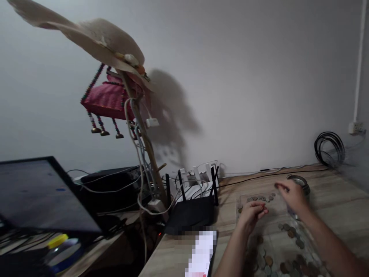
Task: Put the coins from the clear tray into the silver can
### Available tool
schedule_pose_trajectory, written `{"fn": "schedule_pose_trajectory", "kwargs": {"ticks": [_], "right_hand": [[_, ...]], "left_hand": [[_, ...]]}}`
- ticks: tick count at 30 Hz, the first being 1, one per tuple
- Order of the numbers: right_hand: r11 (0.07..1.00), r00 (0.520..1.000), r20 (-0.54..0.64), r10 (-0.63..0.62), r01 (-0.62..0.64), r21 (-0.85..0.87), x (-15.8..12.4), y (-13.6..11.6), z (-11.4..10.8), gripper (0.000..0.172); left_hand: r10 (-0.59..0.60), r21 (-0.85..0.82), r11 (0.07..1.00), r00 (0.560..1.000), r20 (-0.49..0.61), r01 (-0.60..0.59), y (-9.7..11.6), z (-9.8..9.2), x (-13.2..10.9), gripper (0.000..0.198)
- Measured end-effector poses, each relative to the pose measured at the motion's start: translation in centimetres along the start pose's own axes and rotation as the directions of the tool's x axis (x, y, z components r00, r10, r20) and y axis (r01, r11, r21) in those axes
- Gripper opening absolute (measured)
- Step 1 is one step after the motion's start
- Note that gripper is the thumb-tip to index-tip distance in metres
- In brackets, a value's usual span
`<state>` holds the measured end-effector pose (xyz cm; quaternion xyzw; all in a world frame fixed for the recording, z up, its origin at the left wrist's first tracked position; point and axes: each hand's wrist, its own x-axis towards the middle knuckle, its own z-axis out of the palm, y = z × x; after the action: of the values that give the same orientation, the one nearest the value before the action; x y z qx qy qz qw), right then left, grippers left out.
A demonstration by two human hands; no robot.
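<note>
Hovering over the desk [230,227] in the head view, the left hand [252,216] is curled, the right hand [292,195] narrowly bent; whether either holds anything, I cannot tell. Coins [300,265] lie grouped beyond and nearer than both.

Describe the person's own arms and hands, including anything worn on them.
The left hand and right hand are ungloved; no sleeve, watch or bracelet shows on the forearms. A little red shows at the left fingers, too small to tell whether it is nail polish.
</note>
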<state>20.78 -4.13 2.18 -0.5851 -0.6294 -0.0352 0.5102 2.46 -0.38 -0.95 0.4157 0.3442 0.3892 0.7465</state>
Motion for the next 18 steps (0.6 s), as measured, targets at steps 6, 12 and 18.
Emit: {"fn": "schedule_pose_trajectory", "kwargs": {"ticks": [6, 12, 18], "right_hand": [[0.883, 0.955, -0.221, 0.198, -0.272, -0.383, 1.6, 4.4, -5.3, 0.029], [0.814, 0.965, -0.175, 0.197, -0.26, -0.519, 1.4, 4.3, -4.0, 0.028], [0.814, 0.972, -0.158, 0.173, -0.232, -0.533, 1.6, 3.4, -4.8, 0.024]], "left_hand": [[-0.029, 0.077, 0.997, 1.0, 0.006, 0.028, -0.3, -0.3, 0.3, 0.01], [-0.06, 0.072, 0.996, 0.998, 0.014, 0.059, -0.3, -0.1, 0.2, 0.018], [-0.078, 0.056, 0.995, 0.997, -0.016, 0.078, 0.1, 0.1, 0.0, 0.024]]}}
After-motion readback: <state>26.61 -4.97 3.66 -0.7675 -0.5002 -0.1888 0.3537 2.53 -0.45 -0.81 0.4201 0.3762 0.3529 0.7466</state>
